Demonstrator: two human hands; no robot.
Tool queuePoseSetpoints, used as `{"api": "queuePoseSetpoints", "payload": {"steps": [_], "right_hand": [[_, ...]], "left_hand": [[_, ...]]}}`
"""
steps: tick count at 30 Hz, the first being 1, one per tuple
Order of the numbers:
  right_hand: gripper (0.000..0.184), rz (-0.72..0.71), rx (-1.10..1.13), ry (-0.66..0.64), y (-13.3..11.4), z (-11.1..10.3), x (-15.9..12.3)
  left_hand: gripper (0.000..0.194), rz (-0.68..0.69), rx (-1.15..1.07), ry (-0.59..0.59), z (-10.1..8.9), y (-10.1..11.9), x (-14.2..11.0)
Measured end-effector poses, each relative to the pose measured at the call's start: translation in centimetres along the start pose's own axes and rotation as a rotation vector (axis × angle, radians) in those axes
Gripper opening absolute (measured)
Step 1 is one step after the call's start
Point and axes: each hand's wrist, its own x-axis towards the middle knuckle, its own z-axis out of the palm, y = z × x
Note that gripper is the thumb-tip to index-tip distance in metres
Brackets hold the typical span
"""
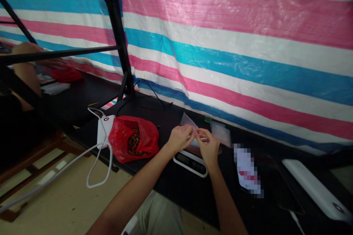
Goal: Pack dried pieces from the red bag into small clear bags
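Pinching a translucent plastic bag [188,119] at twelve o'clock of the digital scale [191,163], left hand [179,138] and right hand [207,144] (both nearly closed) seemingly work its edge; the next move calls for gentleness.

A black tabletop [190,192] runs left to right. On it lie a white power bank [102,132], a rumpled red plastic bag [118,141], a digital scale [190,164] and clear plastic packets [221,134] — then, farther right, a blurred-out phone [246,170], a dark slab [286,187] and a long white device [311,189].
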Motion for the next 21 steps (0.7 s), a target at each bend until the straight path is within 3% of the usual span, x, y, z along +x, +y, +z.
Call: {"api": "queuePoseSetpoints", "payload": {"steps": [2,7,11,13,16,21], "right_hand": [[0.023,0.009,-0.010,0.007,0.2,0.1,0.1],[0.023,0.123,0.139,0.053,1.1,-0.2,0.6],[0.026,0.176,0.165,-0.016,1.3,-0.3,0.7],[0.025,0.180,0.134,-0.045,1.5,-0.3,0.8],[0.026,0.190,0.147,-0.050,1.9,-0.4,0.9],[0.027,0.186,0.236,-0.058,2.4,-0.4,1.1]], "left_hand": [[0.018,0.026,-0.017,0.023,0.0,0.0,-0.2],[0.013,-0.100,0.014,0.177,-0.2,0.0,-0.5],[0.032,0.178,-0.075,0.019,-0.9,0.1,0.1],[0.039,0.251,-0.109,-0.070,-1.2,0.2,0.4],[0.047,0.199,-0.139,-0.124,-1.1,0.4,0.8],[0.063,0.064,-0.172,-0.101,-0.8,0.5,0.9]]}}
